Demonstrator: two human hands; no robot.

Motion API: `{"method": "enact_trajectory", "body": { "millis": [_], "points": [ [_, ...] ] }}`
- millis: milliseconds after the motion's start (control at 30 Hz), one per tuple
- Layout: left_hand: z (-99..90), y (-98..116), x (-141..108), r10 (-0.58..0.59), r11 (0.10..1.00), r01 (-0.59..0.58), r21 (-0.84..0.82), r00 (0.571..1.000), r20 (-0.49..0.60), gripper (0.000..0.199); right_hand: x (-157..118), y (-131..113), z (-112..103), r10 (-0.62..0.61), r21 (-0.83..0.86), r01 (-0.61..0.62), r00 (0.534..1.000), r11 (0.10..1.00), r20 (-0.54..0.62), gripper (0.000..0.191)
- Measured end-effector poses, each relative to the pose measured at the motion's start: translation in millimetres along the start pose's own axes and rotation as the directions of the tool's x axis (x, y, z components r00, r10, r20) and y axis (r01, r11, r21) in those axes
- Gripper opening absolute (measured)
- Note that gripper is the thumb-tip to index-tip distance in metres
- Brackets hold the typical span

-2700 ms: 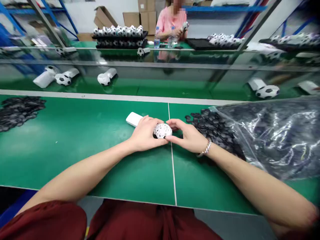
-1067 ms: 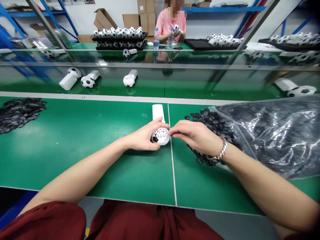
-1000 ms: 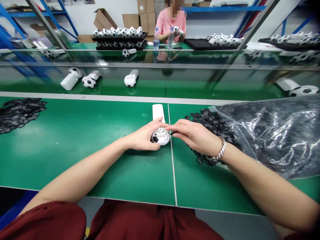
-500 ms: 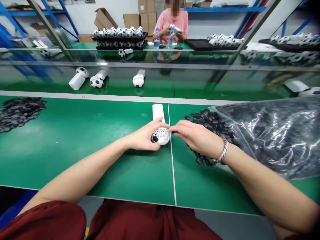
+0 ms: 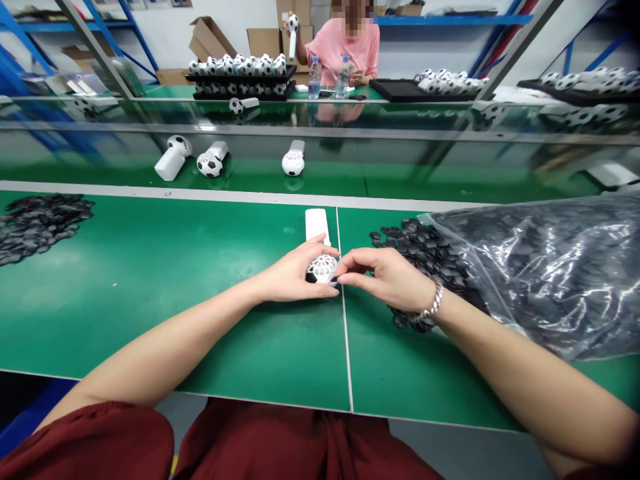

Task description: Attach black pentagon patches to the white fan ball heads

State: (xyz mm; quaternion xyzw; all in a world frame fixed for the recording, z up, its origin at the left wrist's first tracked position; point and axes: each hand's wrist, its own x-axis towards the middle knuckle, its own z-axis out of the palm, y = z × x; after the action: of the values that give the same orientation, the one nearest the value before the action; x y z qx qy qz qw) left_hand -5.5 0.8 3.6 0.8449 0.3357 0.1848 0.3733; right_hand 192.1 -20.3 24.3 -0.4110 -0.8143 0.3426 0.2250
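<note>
A white handheld fan with a football-patterned head and a round grille lies on the green table, handle pointing away from me. My left hand is wrapped round the head from the left, thumb along its near side. From the right, my right hand pinches a small black patch against the right side of the head. Fingertips partly cover this patch. Beneath and behind my right wrist is a pile of loose black patches.
A clear plastic bag full of black patches lies at the right. Another black pile is at far left. Beyond a pale rail, several fans lie on a green belt. A co-worker in pink sits opposite, beside loaded trays.
My right hand has brought the black patch down onto the fan head's right side. Fans on the belt have shifted right. The co-worker now raises a fan to one side.
</note>
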Motion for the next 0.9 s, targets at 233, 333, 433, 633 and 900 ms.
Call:
{"method": "enact_trajectory", "body": {
  "millis": [233,333,433,633,900],
  "points": [
    [2.6,1.7,-0.4,-0.028,1.0,0.027,-0.011,0.999,-0.029,0.049,4.7,8.4,9.5,0.082,0.169,-0.075,0.996,0.983,-0.035,0.009],
    [4.5,3.5,-0.6,-0.046,0.999,0.045,-0.014,0.998,-0.051,0.044,5.2,9.9,10.2,0.093,0.181,-0.086,0.995,0.98,-0.032,0.011],
    [7.1,4.3,0.3,-0.046,0.999,0.044,-0.025,0.996,-0.076,0.04,6.4,12.1,9.9,0.094,0.213,-0.087,0.995,0.973,-0.022,0.012],
    [12.8,5.8,2.3,-0.072,0.996,0.063,-0.065,0.987,-0.142,0.04,8.6,16.2,9.9,0.104,0.222,-0.102,0.995,0.97,0.003,0.014],
    [16.1,8.4,3.0,-0.082,0.996,0.072,-0.06,0.979,-0.188,0.036,10.6,14.0,13.9,0.142,0.236,-0.14,0.99,0.962,0.008,0.017]
  ]
}}
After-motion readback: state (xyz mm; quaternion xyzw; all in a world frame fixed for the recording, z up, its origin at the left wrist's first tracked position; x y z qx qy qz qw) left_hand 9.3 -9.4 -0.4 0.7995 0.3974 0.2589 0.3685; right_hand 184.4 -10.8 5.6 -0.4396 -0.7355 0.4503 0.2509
